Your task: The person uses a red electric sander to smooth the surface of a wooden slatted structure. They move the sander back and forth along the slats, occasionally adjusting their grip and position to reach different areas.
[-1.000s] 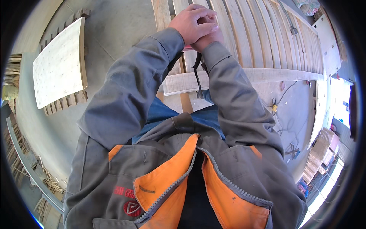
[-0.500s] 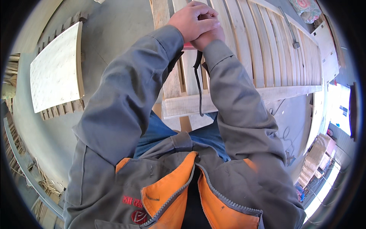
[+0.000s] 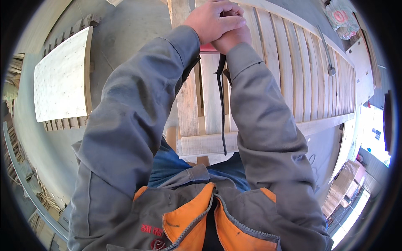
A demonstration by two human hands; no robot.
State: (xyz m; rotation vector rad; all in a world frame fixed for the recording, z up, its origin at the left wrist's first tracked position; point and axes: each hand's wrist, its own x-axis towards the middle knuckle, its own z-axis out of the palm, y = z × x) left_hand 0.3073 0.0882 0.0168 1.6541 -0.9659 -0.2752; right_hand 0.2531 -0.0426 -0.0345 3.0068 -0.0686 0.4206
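Slatted frame of pale bare wood point(image 3: 201, 145), long, with a flat rail along its near edge: more of its slats is now shown between that rail and the hands than a second ago. White speckled rectangular panel point(image 3: 63, 79), laid flat on a brown slatted wooden pallet point(image 3: 67, 124), well apart from the frame's left edge; no change is noted. Left hand point(image 3: 214, 21), bare, grey-sleeved: curled over the right, above the slats by the frame's left edge. Right hand point(image 3: 234, 37), bare, grey-sleeved: tucked under the left; how anything is gripped by either hand cannot be told, the undersides being hidden. Grey thin-handled tool with a block-shaped head point(image 3: 331, 71), laid on the slats towards the frame's right end. Red object point(image 3: 207, 47), mostly covered, kept beneath the joined hands, over the slats near the frame's left edge. Thin black cord point(image 3: 222, 108), hung from beneath the hands and run nearly straight across the near rail. By judgement, the red object has been carried along the slats, away from the near edge; whether the wood beneath has been altered cannot be seen.
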